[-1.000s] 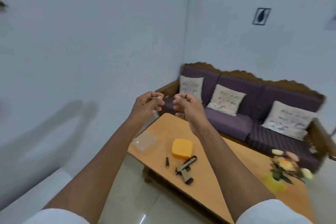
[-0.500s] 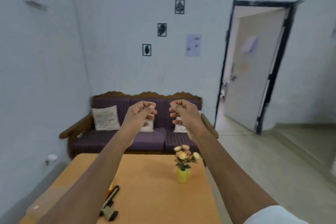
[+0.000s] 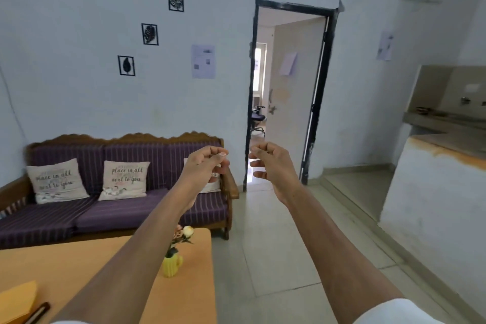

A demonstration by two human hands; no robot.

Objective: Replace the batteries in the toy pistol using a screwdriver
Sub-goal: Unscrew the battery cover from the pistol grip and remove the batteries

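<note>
Toy pistol (image 3: 36, 313) at orange table (image 3: 79, 265) edge, purple sofa (image 3: 110, 208), open door (image 3: 294, 102)

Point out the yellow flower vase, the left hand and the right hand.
yellow flower vase (image 3: 170, 267): head view, its ribbed body.
left hand (image 3: 203, 166): head view, its back.
right hand (image 3: 273, 163): head view, its back.
</note>
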